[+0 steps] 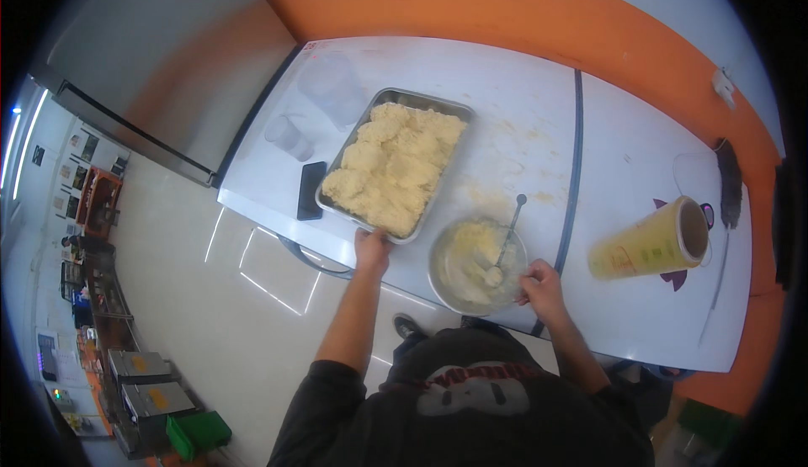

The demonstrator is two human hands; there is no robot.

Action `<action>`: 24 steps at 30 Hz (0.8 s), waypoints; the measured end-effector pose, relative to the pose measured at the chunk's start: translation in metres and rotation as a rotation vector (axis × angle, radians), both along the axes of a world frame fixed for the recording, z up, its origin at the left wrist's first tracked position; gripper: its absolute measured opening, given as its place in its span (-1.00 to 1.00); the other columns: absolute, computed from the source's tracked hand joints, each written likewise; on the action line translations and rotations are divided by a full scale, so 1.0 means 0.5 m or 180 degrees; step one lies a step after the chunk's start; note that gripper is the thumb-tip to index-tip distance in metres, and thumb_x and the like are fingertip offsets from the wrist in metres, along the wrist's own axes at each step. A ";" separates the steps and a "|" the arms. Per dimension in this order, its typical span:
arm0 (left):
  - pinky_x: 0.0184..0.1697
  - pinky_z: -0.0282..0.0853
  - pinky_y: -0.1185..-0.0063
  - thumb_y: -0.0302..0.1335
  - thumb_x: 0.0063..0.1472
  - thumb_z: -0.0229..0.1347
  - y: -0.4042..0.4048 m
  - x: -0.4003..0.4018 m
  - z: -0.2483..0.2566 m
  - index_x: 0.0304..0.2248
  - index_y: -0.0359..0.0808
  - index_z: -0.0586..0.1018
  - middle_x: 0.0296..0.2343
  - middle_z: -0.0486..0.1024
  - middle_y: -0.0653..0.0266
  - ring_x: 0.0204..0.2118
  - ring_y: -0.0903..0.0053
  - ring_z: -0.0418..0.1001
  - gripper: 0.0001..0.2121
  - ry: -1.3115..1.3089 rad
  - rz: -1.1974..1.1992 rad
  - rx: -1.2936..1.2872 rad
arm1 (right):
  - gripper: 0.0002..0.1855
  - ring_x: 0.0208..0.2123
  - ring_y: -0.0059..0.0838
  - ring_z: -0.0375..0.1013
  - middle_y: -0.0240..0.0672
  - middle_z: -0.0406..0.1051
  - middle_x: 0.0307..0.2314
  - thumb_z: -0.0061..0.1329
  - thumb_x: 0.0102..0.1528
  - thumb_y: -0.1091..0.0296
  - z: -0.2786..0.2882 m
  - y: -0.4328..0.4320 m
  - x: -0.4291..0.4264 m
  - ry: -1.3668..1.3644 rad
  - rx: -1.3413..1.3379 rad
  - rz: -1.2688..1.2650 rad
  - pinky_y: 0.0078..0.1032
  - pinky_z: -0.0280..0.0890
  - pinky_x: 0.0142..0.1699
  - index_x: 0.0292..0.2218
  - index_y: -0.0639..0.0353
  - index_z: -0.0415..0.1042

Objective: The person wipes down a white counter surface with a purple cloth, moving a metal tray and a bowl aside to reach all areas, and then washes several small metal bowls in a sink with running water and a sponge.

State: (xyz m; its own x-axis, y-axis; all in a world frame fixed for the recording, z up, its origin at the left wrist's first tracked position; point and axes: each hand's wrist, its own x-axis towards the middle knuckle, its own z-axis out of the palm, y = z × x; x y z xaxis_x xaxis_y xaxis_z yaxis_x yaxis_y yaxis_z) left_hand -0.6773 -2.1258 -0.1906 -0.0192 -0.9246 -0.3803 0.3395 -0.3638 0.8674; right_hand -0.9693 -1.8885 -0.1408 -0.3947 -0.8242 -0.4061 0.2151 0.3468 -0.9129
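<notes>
My left hand (372, 254) grips the near rim of a rectangular stainless steel tray (468, 111). The tray lies on the white table and is heaped with pale yellow, crumb-coated pieces of food (398, 161). To its right stands a round metal bowl (435, 265) with pale, floury residue inside. A long-handled spoon (512, 218) leans in the bowl, its handle over the far rim. My right hand (543, 289) has its thumb and fingers on the bowl's right rim; its fingertips are partly hidden.
A smartphone (311, 190), a clear cup (289, 137) and a clear plastic jug (334, 88) are left of the tray. A big roll of yellow printed film (641, 243) lies on the right part of the white table (530, 82). A steel cabinet (183, 57) borders its left end.
</notes>
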 end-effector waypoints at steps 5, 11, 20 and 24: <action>-0.48 0.33 0.54 -0.67 0.11 0.03 -0.053 0.042 0.008 -0.28 -0.29 0.23 -0.39 0.34 0.19 -0.41 0.52 0.37 -0.76 -0.0257 -0.0004 0.0131 | -0.90 -0.68 -0.56 0.35 -0.32 0.37 -0.60 -0.09 0.05 0.49 0.018 0.035 0.019 -0.0243 -0.0018 -0.0196 -0.61 0.26 -0.61 -0.42 0.16 0.23; -0.05 0.33 0.32 -0.30 0.22 0.05 0.015 0.045 0.083 0.20 -0.27 -0.01 0.10 0.11 0.02 0.04 0.17 0.28 -0.34 -0.0139 -0.0924 0.0294 | -0.87 -0.66 -0.53 0.37 -0.34 0.29 -0.59 -0.03 0.04 0.47 0.028 0.058 0.076 -0.0942 -0.0099 -0.0580 -0.55 0.39 -0.55 -0.42 0.17 0.24; -0.02 0.36 0.16 -0.15 0.25 0.00 0.303 0.149 0.084 0.19 -0.28 -0.03 0.06 0.17 -0.02 0.06 0.13 0.28 -0.32 -0.0327 -0.1986 0.0462 | -0.79 -0.60 -0.47 0.46 -0.26 0.39 -0.54 -0.01 0.11 0.37 0.049 -0.006 0.198 -0.1050 0.0253 0.0454 -0.57 0.42 -0.50 -0.33 0.26 0.23; -0.09 0.43 0.25 -0.21 0.29 -0.04 0.333 0.179 0.082 0.12 -0.43 0.11 -0.06 0.32 -0.06 -0.07 0.18 0.41 -0.43 -0.0224 -0.1073 0.0877 | -0.71 -0.48 -0.52 0.47 -0.27 0.41 -0.42 0.07 0.09 0.27 0.036 -0.024 0.166 -0.0478 0.0098 0.1303 -0.57 0.39 -0.45 -0.22 0.23 0.33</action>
State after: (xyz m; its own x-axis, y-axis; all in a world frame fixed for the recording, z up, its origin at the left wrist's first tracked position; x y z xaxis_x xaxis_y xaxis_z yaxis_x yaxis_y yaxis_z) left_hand -0.5877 -1.9594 -0.1496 -0.2678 -0.7350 -0.6230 0.1059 -0.6651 0.7392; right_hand -0.8863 -1.9006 -0.1229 0.0275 -0.8870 -0.4609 0.1839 0.4577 -0.8699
